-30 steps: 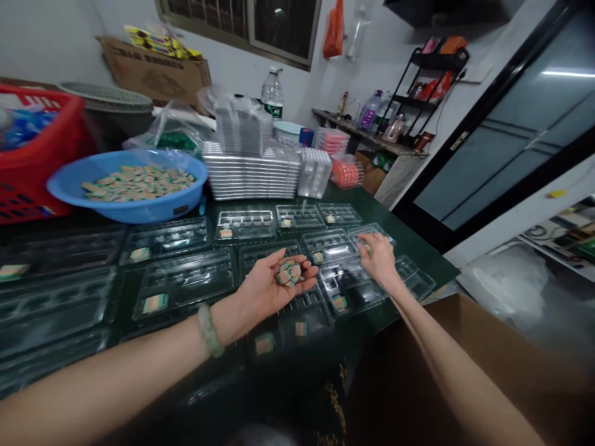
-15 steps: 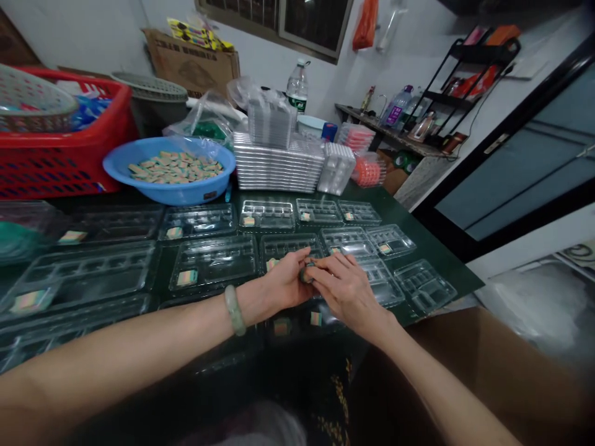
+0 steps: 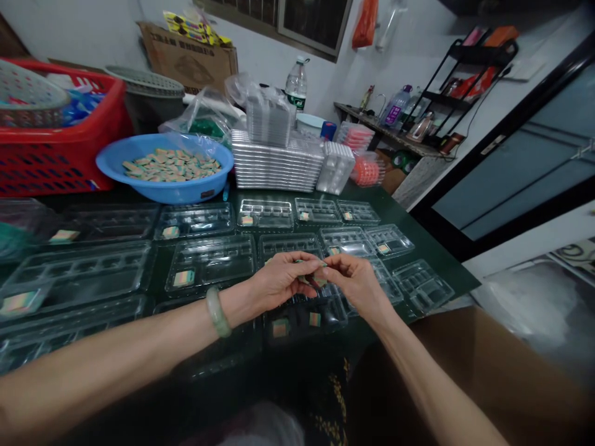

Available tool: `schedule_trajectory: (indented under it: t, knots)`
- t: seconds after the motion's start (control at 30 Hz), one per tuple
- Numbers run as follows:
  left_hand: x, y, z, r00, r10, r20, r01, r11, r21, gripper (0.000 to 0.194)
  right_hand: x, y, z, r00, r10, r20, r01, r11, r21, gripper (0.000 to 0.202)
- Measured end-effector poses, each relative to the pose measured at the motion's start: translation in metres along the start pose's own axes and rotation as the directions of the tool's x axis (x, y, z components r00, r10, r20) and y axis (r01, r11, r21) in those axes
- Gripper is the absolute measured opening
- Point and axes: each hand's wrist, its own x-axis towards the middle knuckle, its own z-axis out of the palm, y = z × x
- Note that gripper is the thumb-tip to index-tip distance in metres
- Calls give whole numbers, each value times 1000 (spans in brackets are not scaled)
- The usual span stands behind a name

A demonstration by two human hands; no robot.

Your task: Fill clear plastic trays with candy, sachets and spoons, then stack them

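My left hand (image 3: 272, 284), with a pale green bangle (image 3: 217, 313) on its wrist, is closed around a few small pastel-striped blocks (image 3: 320, 277). The thumb and fingers of my right hand (image 3: 362, 286) pinch at the edge of these blocks, and the two hands meet there. Which block the right fingers grip is partly hidden. Both hands hover over clear plastic trays with compartments. Just below them, two loose striped blocks, one (image 3: 279, 328) to the left and one (image 3: 315, 319) to the right, lie in the nearest tray (image 3: 332, 313).
Rows of clear trays (image 3: 211, 260) cover the dark green table, many with a striped block in one corner. Behind stand a blue basin (image 3: 109, 158) full of blocks, stacked trays (image 3: 279, 164) and a red basket (image 3: 51, 152). A cardboard box (image 3: 446, 359) is at the right.
My hands have shifted slightly. My left fingers have turned over the blocks, and my right hand has drawn back a little to a pinch. The blocks between them now show more clearly.
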Motion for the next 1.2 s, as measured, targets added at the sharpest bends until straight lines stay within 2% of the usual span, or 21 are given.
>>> schedule_trajectory:
  t: [0.17,0.4,0.5,0.7,0.83,0.9,1.13,1.2]
  knots:
    - [1,0,4,994,78,-77,-71,994,79,20,-3,-1,6,999,7,-44,-6,999,39,24]
    - [4,-4,2,979,105,-177,-87,990,107,16,-12,-8,12,988,1,-156,27,983,180,23]
    - [2,-5,1,983,139,-120,-119,980,161,19,-12,-7,16,979,-19,-203,64,974,218,20]
    - [-6,2,1,985,172,15,-171,961,218,21,-9,2,22,952,-56,-300,106,983,152,12]
    - [-10,7,2,976,217,-1,-199,898,393,20,-10,2,26,953,-37,-301,104,972,211,11]
    - [-11,7,3,973,232,-16,-203,882,424,19,-11,1,27,958,-21,-287,96,963,251,11]
    - [-4,3,-1,984,150,-98,-118,953,279,21,-11,-3,21,961,70,-266,74,866,495,9]
    - [-3,1,-2,980,152,-126,-116,960,255,22,-14,-2,21,969,67,-238,65,861,505,9]
